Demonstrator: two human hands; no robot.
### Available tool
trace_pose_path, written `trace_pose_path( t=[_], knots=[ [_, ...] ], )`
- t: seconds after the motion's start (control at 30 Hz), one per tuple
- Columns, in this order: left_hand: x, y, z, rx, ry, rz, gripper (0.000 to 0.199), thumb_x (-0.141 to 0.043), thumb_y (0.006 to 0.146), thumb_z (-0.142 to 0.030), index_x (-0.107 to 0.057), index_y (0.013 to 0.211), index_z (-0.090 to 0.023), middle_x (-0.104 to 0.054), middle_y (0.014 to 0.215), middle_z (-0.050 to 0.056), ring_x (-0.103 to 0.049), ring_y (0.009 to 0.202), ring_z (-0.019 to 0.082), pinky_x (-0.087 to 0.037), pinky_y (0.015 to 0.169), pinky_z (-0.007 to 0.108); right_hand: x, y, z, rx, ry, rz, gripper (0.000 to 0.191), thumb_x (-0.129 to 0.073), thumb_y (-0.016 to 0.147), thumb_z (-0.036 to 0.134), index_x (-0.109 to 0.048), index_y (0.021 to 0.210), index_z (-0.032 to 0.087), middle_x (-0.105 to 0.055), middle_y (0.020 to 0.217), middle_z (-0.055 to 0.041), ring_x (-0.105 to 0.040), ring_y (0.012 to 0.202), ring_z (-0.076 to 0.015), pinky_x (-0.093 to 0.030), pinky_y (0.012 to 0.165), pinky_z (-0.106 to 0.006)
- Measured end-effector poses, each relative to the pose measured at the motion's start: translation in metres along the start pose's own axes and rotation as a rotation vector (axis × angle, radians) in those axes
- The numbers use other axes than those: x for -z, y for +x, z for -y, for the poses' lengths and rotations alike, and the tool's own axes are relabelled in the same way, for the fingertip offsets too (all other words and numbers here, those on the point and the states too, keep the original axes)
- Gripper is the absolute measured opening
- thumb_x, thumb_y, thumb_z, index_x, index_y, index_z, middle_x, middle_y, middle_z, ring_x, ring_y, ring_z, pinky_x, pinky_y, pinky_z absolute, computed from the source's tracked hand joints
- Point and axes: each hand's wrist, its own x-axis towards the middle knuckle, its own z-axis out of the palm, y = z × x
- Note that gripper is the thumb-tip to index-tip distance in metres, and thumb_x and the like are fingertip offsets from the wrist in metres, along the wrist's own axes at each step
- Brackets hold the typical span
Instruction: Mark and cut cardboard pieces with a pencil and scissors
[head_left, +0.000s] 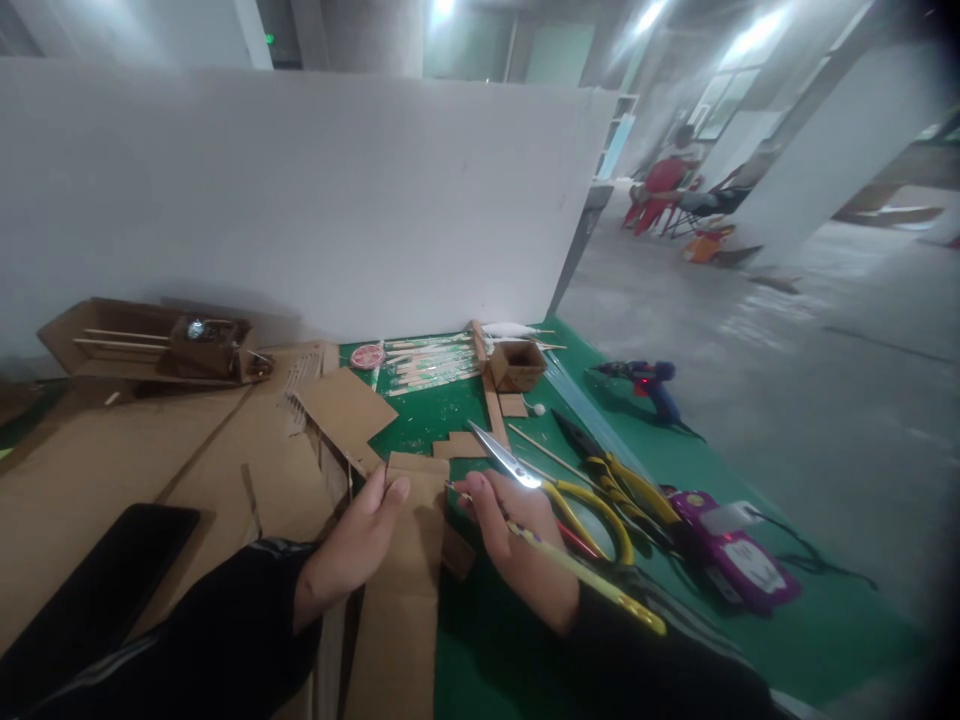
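My left hand grips the left edge of a long strip of cardboard, the thumb lying on top near its far end. In my right hand is a slim yellow-green patterned pen, held with its tip close to the strip's right edge. Just past the right hand lie scissors with yellow handles, their blades pointing away to the left. Beside them are pliers with yellow and black grips. A small cardboard scrap shows partly between the strip and my right wrist.
A black phone rests on cardboard sheets at left. Behind stand a cardboard assembly with sticks and a small open box. To the right are a blue glue gun and a purple power strip. A white panel borders the back.
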Motion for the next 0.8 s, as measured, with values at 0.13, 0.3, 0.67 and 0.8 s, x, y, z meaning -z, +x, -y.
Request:
trace_pose_path(
  t=[0.13,0.3,0.67,0.8],
  knots=[
    [-0.0001,-0.0003,-0.0001,-0.002,-0.010,0.005,0.048,-0.042,0.098,-0.051,-0.049,0.134,-0.021,-0.056,0.139,0.010,-0.044,0.137,0.027,-0.026,0.117,0.042,0.0006,0.0013,0.0011,-0.011,0.019,-0.003,0.043,-0.040,0.102,0.036,-0.069,0.075,0.019,-0.071,0.065,-0.0036,-0.066,0.059,-0.0172,-0.046,0.056,-0.028],
    [0.0001,-0.0002,0.0003,-0.026,-0.016,0.020,0.049,-0.042,0.098,-0.050,-0.047,0.138,-0.021,-0.055,0.142,0.010,-0.042,0.138,0.027,-0.026,0.117,0.042,0.0014,0.0009,0.0008,-0.027,-0.004,-0.020,0.040,-0.041,0.101,0.038,-0.069,0.079,0.019,-0.072,0.070,-0.0046,-0.067,0.066,-0.0183,-0.047,0.058,-0.028],
    [-0.0001,0.0005,0.0006,-0.008,-0.022,0.017,0.050,-0.042,0.098,-0.051,-0.045,0.139,-0.021,-0.053,0.144,0.010,-0.042,0.138,0.027,-0.025,0.118,0.042,0.0015,-0.0005,0.0015,-0.047,-0.005,-0.025,0.040,-0.042,0.101,0.036,-0.071,0.078,0.020,-0.072,0.066,-0.0035,-0.068,0.062,-0.0170,-0.049,0.059,-0.027],
    [-0.0004,0.0003,0.0025,0.014,-0.046,0.012,0.050,-0.043,0.098,-0.051,-0.046,0.138,-0.020,-0.054,0.143,0.011,-0.040,0.140,0.027,-0.027,0.117,0.042,0.0010,-0.0016,0.0020,-0.033,-0.003,-0.021,0.040,-0.043,0.101,0.035,-0.070,0.077,0.020,-0.071,0.066,-0.0038,-0.067,0.062,-0.0173,-0.048,0.059,-0.027]
  ],
)
